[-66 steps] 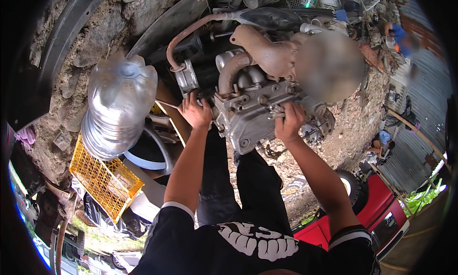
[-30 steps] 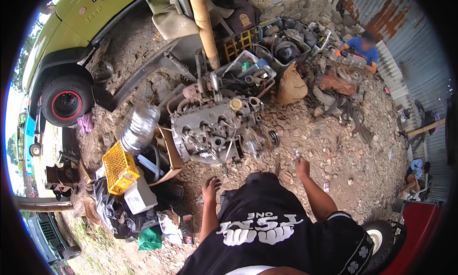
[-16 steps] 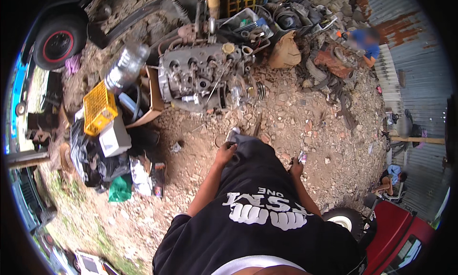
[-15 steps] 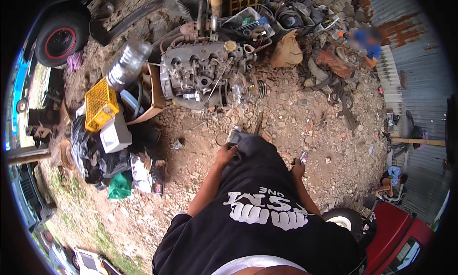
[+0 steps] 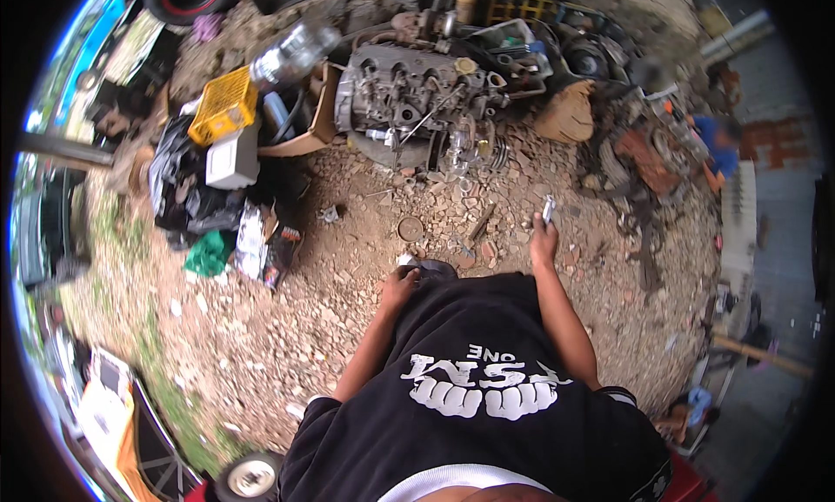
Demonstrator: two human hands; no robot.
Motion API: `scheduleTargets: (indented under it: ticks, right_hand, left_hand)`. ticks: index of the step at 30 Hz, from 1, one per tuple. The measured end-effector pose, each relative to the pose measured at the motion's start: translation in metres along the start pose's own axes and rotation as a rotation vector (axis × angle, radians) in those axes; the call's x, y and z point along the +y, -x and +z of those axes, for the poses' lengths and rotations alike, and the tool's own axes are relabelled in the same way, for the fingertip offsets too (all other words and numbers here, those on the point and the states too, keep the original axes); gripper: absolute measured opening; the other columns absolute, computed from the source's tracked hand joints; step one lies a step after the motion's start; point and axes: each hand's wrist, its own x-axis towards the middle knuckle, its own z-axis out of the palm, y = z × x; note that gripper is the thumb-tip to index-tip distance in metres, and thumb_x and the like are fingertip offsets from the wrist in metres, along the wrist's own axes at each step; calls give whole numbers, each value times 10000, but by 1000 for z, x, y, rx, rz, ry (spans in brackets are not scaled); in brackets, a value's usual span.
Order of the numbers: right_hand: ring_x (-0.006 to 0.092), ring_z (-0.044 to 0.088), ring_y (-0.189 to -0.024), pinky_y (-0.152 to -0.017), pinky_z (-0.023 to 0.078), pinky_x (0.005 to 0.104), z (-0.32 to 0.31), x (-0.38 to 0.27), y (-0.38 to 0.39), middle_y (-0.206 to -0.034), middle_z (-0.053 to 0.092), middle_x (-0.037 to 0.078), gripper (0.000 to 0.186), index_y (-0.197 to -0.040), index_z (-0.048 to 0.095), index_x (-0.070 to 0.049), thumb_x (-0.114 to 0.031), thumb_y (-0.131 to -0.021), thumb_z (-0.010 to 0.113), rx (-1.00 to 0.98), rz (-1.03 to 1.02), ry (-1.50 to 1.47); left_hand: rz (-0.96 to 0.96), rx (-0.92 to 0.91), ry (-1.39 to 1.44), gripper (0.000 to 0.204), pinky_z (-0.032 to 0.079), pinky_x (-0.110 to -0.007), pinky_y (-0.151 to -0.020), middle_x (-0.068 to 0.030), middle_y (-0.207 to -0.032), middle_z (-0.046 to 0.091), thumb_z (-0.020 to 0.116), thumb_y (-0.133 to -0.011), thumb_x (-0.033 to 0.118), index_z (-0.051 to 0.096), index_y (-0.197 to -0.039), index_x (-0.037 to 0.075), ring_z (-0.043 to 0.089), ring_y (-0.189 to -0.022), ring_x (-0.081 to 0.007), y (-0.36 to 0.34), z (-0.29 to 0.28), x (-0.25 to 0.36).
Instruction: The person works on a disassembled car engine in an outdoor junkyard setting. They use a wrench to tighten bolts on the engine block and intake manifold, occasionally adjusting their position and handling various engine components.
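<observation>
My right hand [image 5: 544,237] is closed around a small silver metal tool [image 5: 549,207], held out beside my dark clothing, over the gravel. My left hand [image 5: 398,283] hangs by my left leg at the lower middle; whether its fingers hold anything is hard to see. A greasy engine [image 5: 409,102] lies on the stony ground ahead of me, out of reach of both hands. Between it and my feet are a round tin [image 5: 410,229] and a short bar [image 5: 481,224].
At left, a yellow crate [image 5: 220,104], white box [image 5: 230,158], plastic jug [image 5: 291,54] and black bags [image 5: 178,180]. Behind the engine, bins of parts [image 5: 513,45]. At right, a paper sack [image 5: 565,110], rusty parts [image 5: 648,163], a person in blue [image 5: 722,154] and corrugated sheeting [image 5: 774,241].
My hands left the engine and it is now farther off. Over the last half second the surroundings moved up in view; my right hand rose forward with the tool.
</observation>
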Motion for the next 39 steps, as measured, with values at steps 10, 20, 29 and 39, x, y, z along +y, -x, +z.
scheduleTargets:
  ticks: [10, 20, 29, 39]
  right_hand:
    - [65, 494, -592, -562, 410, 269, -68, 76, 53, -657, 531, -48, 383, -848, 679, -74, -398, -1034, 594, -857, -324, 0]
    - [64, 401, -552, -495, 344, 287, -220, 134, -34, -616, 399, -66, 332, -861, 624, -107, -414, -984, 652, -393, 363, -205]
    - [119, 508, -565, -562, 415, 353, -242, 112, -116, -601, 538, -2, 426, -795, 642, -41, -436, -939, 715, -354, 144, -90]
    - [66, 505, -489, -472, 375, 270, -287, 74, -173, -594, 594, -9, 342, -855, 708, -53, -384, -935, 743, -291, 410, -341]
  left_hand:
    - [64, 207, 333, 368, 540, -318, -817, -125, -1007, 748, 645, -994, 258, 675, -1197, -47, 706, -875, -181, 49, 214, -15]
    - [147, 305, 421, 295, 527, -292, -798, -77, -1006, 718, 609, -1029, 212, 665, -1210, -15, 669, -877, -147, 111, 281, 56]
    - [3, 41, 410, 292, 532, -295, -756, -93, -1022, 722, 594, -1020, 220, 668, -1212, 13, 677, -850, -155, 5, 336, 117]
    - [71, -224, 61, 327, 528, -324, -833, -100, -1038, 727, 602, -1018, 253, 650, -1224, 2, 689, -929, -186, -130, 414, 251]
